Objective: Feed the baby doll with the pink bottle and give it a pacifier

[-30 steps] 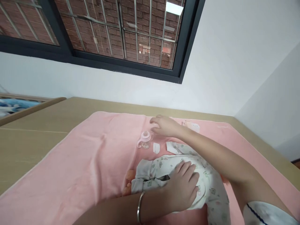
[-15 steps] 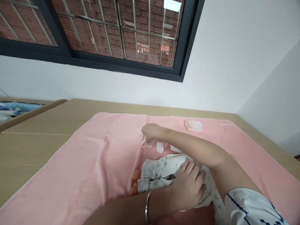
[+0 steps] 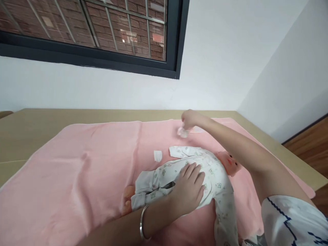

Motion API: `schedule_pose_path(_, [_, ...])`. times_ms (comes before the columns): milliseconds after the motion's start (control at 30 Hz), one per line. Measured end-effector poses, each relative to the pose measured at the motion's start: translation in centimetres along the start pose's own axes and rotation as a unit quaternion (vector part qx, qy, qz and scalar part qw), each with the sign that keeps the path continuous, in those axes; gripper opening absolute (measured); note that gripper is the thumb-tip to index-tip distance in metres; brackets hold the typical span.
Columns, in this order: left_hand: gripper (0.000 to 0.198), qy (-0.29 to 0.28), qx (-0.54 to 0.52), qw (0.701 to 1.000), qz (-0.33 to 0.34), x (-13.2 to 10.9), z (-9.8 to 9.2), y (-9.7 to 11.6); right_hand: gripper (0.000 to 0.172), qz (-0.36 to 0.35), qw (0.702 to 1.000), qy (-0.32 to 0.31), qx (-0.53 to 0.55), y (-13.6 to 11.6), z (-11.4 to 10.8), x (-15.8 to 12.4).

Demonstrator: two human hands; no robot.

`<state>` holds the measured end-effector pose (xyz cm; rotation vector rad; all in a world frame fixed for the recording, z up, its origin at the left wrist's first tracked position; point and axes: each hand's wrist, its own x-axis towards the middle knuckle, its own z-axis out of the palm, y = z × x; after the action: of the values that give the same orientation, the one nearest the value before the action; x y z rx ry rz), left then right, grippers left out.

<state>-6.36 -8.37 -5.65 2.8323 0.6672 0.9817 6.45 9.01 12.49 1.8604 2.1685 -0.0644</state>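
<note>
A baby doll (image 3: 212, 171) in a white, small-printed outfit lies on its back on a pink blanket (image 3: 107, 153). Its head is to the right, partly behind my right forearm, and its bare feet point left. My left hand (image 3: 188, 188), a silver bangle on its wrist, rests flat on the doll's belly with the fingers loosely spread. Over the blanket's far part, my right hand (image 3: 191, 119) is closed on a small whitish, translucent thing (image 3: 182, 132), too blurred to name. Beside that hand a flat pale item (image 3: 197, 129) lies partly covered.
A small white folded piece (image 3: 158, 156) lies on the blanket near the doll's sleeve. Under the blanket is a wooden tabletop (image 3: 51, 116). Behind it stand a white wall (image 3: 123, 92) and a dark-framed window (image 3: 153, 68); wood panelling (image 3: 307, 140) is at right.
My right hand has moved right and away from me, lifting the small whitish thing off the blanket near the folded piece. My left hand stays on the doll. The view has turned right, showing the doll's head.
</note>
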Motion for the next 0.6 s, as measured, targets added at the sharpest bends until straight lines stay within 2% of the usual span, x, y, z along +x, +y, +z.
schedule_pose_path(67, [0.034, 0.0, 0.001, 1.0, 0.005, 0.1, 0.0, -0.1, 0.018, 0.063, 0.997, -0.041, 0.0, 3.7, 2.4, 0.0])
schedule_pose_path(133, [0.034, 0.001, 0.003, 1.0, 0.01, 0.1, 0.0, -0.1, 0.025, 0.12, 0.99, -0.071, 0.026, 6.6, 4.9, -0.1])
schedule_pose_path(200, [0.034, 0.006, 0.006, 1.0, 0.014, 0.1, 0.1, -0.1, 0.028, 0.142, 0.985, -0.093, 0.043, 8.3, 6.9, -0.5])
schedule_pose_path(267, [0.034, 0.011, 0.007, 1.0, 0.015, 0.1, 0.2, -0.2, 0.034, 0.146, 0.983, -0.1, 0.051, 9.1, 8.1, -1.1])
schedule_pose_path(400, [0.033, 0.017, 0.008, 1.0, 0.015, 0.2, 0.1, -0.2, 0.047, 0.151, 0.983, -0.089, 0.061, 8.9, 8.4, -2.4])
schedule_pose_path(500, [0.034, 0.011, 0.012, 1.0, 0.019, 0.3, -0.2, -0.1, 0.037, 0.154, 0.981, -0.094, 0.072, 9.0, 7.7, -2.9])
schedule_pose_path(600, [0.034, 0.01, 0.018, 1.0, 0.021, 0.4, -0.3, -0.1, 0.035, 0.172, 0.976, -0.078, 0.111, 10.8, 7.1, -3.0])
